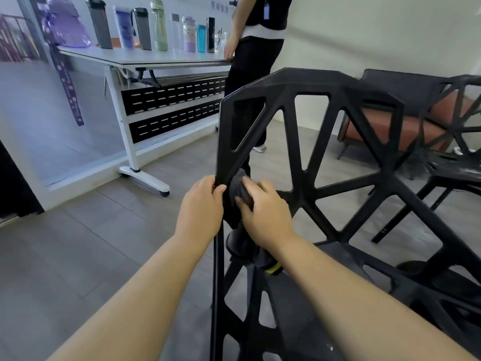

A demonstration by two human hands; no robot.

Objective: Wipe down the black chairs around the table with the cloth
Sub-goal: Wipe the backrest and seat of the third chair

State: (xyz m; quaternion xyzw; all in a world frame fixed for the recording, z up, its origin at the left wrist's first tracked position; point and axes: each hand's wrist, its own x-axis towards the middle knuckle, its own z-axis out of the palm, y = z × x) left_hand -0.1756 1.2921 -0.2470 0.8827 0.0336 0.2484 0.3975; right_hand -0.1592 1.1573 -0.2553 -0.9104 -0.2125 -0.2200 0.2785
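We see a black chair [302, 178] close in front of us: hard, matt plastic, its angular back cut into triangular openings between straight struts. Our left hand [203, 204] curls round the back's left edge. Our right hand [265, 212] grips a crumpled dark grey cloth [239, 186] and presses it on a slanting strut just beside the left hand. A second chair [453, 174] of the same lattice make stands to the right.

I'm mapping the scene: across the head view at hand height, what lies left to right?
White table foot → left hand, gripping the near chair's edge → grey cloth → right hand → second black chair.
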